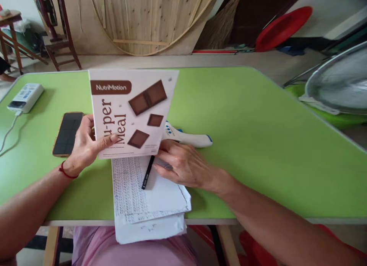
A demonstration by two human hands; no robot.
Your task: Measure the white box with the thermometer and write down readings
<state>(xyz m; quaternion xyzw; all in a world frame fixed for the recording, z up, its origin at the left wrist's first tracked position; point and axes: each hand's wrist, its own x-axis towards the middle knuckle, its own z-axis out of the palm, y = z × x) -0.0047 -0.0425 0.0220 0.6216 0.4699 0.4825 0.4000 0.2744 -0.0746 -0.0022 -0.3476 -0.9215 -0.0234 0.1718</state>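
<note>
A white NutriMotion box (pixel 140 132) with brown chocolate pieces printed on it is tilted up above the table. My left hand (pixel 88 139) is closed on its lower left edge, thumb across the front. My right hand (pixel 180 162) is at the lower right corner, fingers curled against the box and partly hidden behind it. Just below, a black pen (pixel 147 173) lies on a stack of handwritten papers (pixel 166 199), its upper end hidden. A white and blue handheld device, like an infrared thermometer (pixel 196 139), lies behind my right hand, partly covered by the box.
The green table (pixel 272 155) carries a dark phone (pixel 68 134) by my left hand and a white power bank (pixel 25 97) with a cable at far left. The papers overhang the front edge. A chair (pixel 59 40) stands beyond, and a large metal basin (pixel 341 78) is at right.
</note>
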